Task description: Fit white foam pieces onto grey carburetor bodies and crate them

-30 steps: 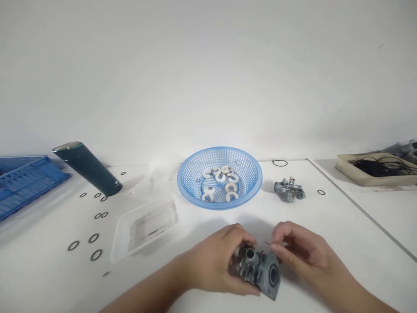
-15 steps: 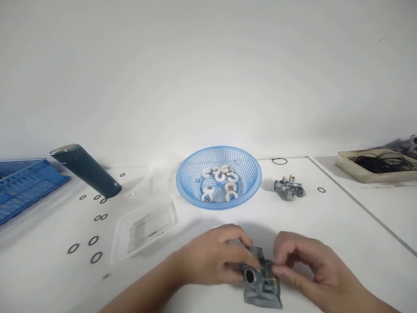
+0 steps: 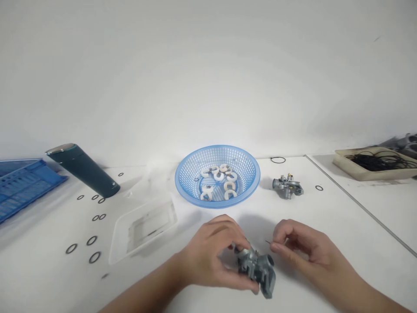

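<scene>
The left hand (image 3: 211,254) is gripping a grey carburetor body (image 3: 257,266) near the front of the tabletop (image 3: 325,221), at 6 o'clock from the blue basket (image 3: 183,184). The right hand (image 3: 306,252) is pinching a thin pin (image 3: 267,242) at the body's 1 o'clock.

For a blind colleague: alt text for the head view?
The left hand grips a grey metal part over a white table; the right hand pinches a thin pin beside it. A blue basket of white pieces sits behind.
</scene>
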Action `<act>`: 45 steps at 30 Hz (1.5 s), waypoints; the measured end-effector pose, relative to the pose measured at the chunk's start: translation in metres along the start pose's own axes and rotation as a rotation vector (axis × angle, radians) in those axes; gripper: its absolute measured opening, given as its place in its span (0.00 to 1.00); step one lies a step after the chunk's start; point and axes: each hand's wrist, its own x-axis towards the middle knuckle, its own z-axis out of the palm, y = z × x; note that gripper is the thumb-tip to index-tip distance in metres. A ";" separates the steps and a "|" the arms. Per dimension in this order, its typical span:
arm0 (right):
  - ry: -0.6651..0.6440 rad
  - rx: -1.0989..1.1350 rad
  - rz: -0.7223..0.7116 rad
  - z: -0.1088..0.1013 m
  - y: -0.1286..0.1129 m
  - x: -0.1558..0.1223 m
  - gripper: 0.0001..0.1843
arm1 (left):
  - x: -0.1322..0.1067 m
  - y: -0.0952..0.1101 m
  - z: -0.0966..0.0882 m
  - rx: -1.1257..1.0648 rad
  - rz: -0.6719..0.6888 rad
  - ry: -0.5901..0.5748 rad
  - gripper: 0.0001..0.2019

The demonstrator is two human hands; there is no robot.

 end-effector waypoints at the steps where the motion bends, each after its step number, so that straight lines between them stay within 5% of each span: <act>1: 0.003 -0.001 0.004 0.000 0.000 0.000 0.26 | 0.001 0.001 0.001 0.025 0.018 0.008 0.25; 5: -0.027 0.039 0.021 0.002 -0.003 0.001 0.26 | 0.001 0.006 0.007 0.120 0.011 0.029 0.22; 11: -0.046 0.061 0.061 0.009 -0.008 0.001 0.24 | -0.003 0.003 0.011 0.201 -0.216 0.105 0.07; 13: -0.046 0.068 0.077 0.010 -0.012 0.001 0.23 | -0.002 0.001 0.009 0.238 -0.294 0.094 0.17; 16: -0.053 0.066 0.091 0.012 -0.016 0.001 0.23 | 0.001 0.002 0.006 0.302 -0.408 0.015 0.24; 20: -0.075 0.058 0.088 0.012 -0.013 0.002 0.23 | 0.003 0.006 -0.003 0.395 -0.462 -0.121 0.19; 22: -0.073 0.069 0.085 0.013 -0.010 0.003 0.25 | 0.004 0.007 -0.009 0.425 -0.424 -0.207 0.13; 26: -0.045 0.089 0.104 0.011 0.000 0.005 0.29 | 0.005 0.008 -0.018 0.469 -0.302 -0.398 0.22; 31: -0.086 0.083 0.061 0.005 0.007 0.005 0.32 | 0.006 0.010 -0.016 0.504 -0.247 -0.499 0.15; 38: -0.062 0.072 0.033 0.005 -0.005 0.005 0.24 | -0.001 0.018 -0.003 0.423 -0.391 -0.434 0.25; 45: -0.071 0.140 0.078 0.014 -0.002 0.003 0.20 | -0.005 0.024 0.010 0.238 -0.687 -0.307 0.23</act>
